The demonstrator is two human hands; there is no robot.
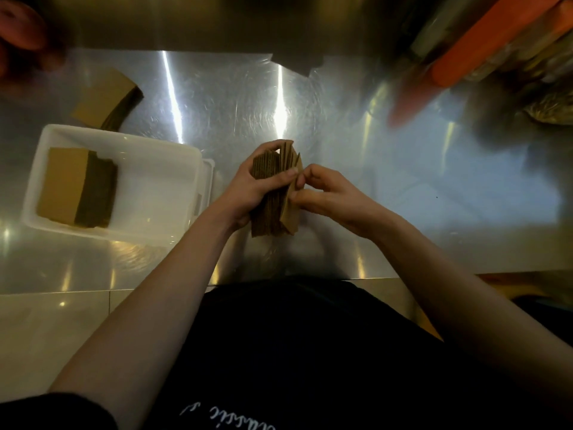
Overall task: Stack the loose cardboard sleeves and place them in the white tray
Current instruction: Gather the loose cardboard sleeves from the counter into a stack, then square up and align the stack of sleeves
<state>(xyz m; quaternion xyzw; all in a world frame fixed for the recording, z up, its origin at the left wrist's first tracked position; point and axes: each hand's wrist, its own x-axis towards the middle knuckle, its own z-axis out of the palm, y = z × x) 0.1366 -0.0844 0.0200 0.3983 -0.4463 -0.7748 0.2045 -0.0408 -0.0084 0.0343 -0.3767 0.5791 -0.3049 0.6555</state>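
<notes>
A bundle of brown cardboard sleeves stands on edge above the middle of the steel table. My left hand is wrapped around its left side. My right hand pinches the outermost sleeve on the right side with fingertips. The sleeves fan apart slightly at the top. To the left, the white tray holds one stack of sleeves lying flat in its left half. Another stack of sleeves lies on the table just behind the tray.
The shiny steel table stretches right of my hands. Orange blurred objects hang at the top right, and a reddish blurred shape sits at the top left. The table's front edge runs near my black shirt.
</notes>
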